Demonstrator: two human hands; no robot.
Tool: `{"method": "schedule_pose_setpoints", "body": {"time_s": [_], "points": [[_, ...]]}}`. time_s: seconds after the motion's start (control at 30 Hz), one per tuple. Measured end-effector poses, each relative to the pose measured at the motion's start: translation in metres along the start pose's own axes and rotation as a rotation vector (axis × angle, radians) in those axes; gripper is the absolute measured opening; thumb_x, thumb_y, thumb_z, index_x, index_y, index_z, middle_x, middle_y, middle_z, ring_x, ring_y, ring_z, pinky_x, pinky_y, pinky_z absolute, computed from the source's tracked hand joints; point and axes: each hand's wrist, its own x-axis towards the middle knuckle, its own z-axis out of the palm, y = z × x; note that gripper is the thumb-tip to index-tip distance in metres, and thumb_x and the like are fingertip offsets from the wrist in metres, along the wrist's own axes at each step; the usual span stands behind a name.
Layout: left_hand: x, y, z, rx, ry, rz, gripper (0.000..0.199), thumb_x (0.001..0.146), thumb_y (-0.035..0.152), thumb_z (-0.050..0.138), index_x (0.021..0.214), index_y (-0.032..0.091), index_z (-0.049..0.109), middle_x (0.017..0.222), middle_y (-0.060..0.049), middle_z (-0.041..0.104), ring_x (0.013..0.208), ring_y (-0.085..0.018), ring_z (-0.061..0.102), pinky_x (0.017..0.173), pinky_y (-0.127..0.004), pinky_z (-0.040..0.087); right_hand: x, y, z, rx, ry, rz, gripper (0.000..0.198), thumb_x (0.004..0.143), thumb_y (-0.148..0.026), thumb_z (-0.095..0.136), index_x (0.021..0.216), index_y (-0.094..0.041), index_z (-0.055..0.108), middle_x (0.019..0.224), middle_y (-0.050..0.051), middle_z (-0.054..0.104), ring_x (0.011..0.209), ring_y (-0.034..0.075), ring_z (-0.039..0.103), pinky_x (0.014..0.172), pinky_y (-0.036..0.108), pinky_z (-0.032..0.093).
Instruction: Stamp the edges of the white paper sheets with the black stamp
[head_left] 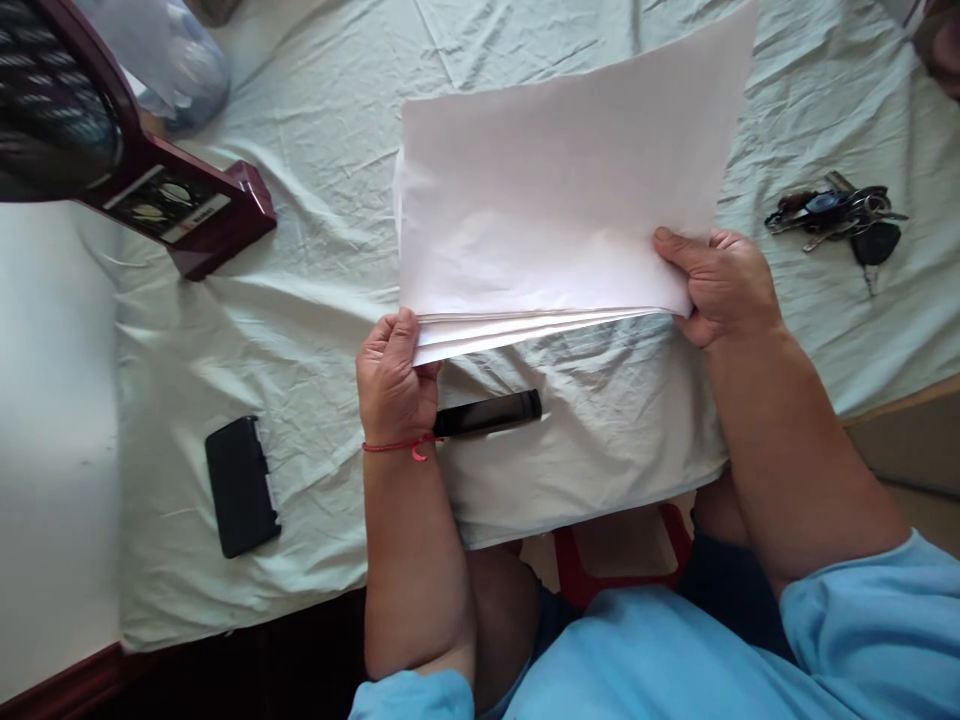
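Observation:
A stack of white paper sheets [555, 200] is held up over the cloth-covered table, its long near edge slightly fanned into layers. My left hand [397, 375], with a red string round the wrist, pinches the stack's near left corner, thumb on top. At the near right corner, my right hand [724, 285] grips the sheets, its thumb lying flat on the upper face and the other fingers mostly hidden beneath. Just below the paper, a dark oblong object [491, 413] lies on the cloth, partly covered by my left wrist.
A black phone-like case [241, 487] lies at the left. A bunch of keys [844, 215] rests at the right. A dark red framed stand [217, 215] and a clear plastic bag [187, 70] are at the upper left. The pale green tablecloth [315, 330] is wrinkled.

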Motion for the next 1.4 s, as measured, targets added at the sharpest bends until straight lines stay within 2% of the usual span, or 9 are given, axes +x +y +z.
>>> {"method": "schedule_pose_setpoints", "body": {"time_s": [0.07,0.13,0.27,0.43,0.57,0.7,0.93,1.13,1.4], "points": [[0.001,-0.002,0.000,-0.023,0.010,0.026,0.043,0.077,0.044,0.115,0.083,0.022,0.079,0.083,0.002,0.071,0.074,-0.012,0.067,0.064,-0.020,0.061,-0.001,-0.001,0.001,-0.001,-0.011,0.006,0.037,0.076,-0.041,0.108,0.095,-0.030,0.078,0.110,0.006,0.089,0.131,0.037,0.085,0.110,0.053,0.076],[0.002,-0.004,0.000,0.005,0.035,0.049,0.041,0.076,0.039,0.115,0.080,0.022,0.078,0.083,0.002,0.072,0.076,-0.012,0.068,0.072,-0.019,0.062,-0.003,-0.002,0.002,0.009,-0.018,0.010,0.037,0.074,-0.041,0.108,0.093,-0.030,0.079,0.110,0.005,0.089,0.129,0.036,0.085,0.112,0.053,0.076],[0.005,-0.008,-0.003,0.055,0.061,0.081,0.053,0.078,0.048,0.116,0.073,0.022,0.070,0.077,0.004,0.067,0.072,-0.012,0.065,0.070,-0.021,0.059,-0.005,-0.004,0.004,0.028,-0.019,0.023,0.032,0.074,-0.038,0.106,0.093,-0.030,0.082,0.111,0.005,0.090,0.126,0.036,0.086,0.112,0.053,0.076],[0.005,-0.010,-0.005,0.070,0.034,0.076,0.060,0.075,0.064,0.115,0.077,0.024,0.070,0.082,0.001,0.071,0.077,-0.017,0.071,0.071,-0.027,0.064,-0.004,-0.002,0.003,0.009,-0.007,0.021,0.028,0.079,-0.037,0.104,0.096,-0.031,0.083,0.117,0.006,0.090,0.129,0.035,0.086,0.110,0.051,0.075],[0.006,-0.012,-0.005,0.081,0.066,0.094,0.053,0.079,0.061,0.111,0.086,0.024,0.074,0.090,-0.001,0.075,0.087,-0.020,0.078,0.081,-0.029,0.069,-0.004,-0.001,0.001,0.024,-0.033,0.002,0.032,0.081,-0.038,0.105,0.102,-0.027,0.083,0.116,0.007,0.090,0.128,0.033,0.087,0.115,0.050,0.073],[0.010,-0.015,-0.008,0.090,0.095,0.065,0.047,0.073,0.049,0.111,0.092,0.023,0.077,0.090,-0.001,0.076,0.082,-0.020,0.077,0.079,-0.032,0.070,-0.004,0.000,-0.001,0.034,-0.057,-0.007,0.028,0.081,-0.037,0.105,0.099,-0.027,0.085,0.113,0.005,0.090,0.121,0.030,0.088,0.113,0.048,0.074],[0.013,-0.015,-0.014,0.037,0.087,0.111,0.056,0.073,0.054,0.117,0.082,0.024,0.070,0.082,0.004,0.072,0.078,-0.015,0.072,0.075,-0.026,0.066,-0.008,-0.001,0.001,0.048,-0.078,-0.039,0.027,0.083,-0.039,0.106,0.099,-0.026,0.088,0.110,0.003,0.091,0.115,0.028,0.089,0.111,0.046,0.075],[0.005,-0.008,-0.005,-0.050,0.108,0.060,0.059,0.069,0.051,0.119,0.076,0.023,0.067,0.085,0.002,0.076,0.081,-0.017,0.074,0.075,-0.029,0.069,-0.011,-0.006,0.004,-0.004,-0.035,-0.021,0.028,0.079,-0.040,0.106,0.095,-0.030,0.086,0.113,0.003,0.091,0.131,0.033,0.086,0.110,0.046,0.076],[0.002,-0.010,0.000,-0.032,0.071,0.105,0.058,0.074,0.064,0.117,0.096,0.023,0.083,0.109,-0.004,0.089,0.107,-0.027,0.087,0.097,-0.036,0.077,-0.003,0.001,0.000,-0.018,-0.085,-0.077,0.041,0.075,-0.053,0.111,0.098,-0.030,0.086,0.113,0.005,0.091,0.133,0.038,0.086,0.110,0.052,0.077]]}}
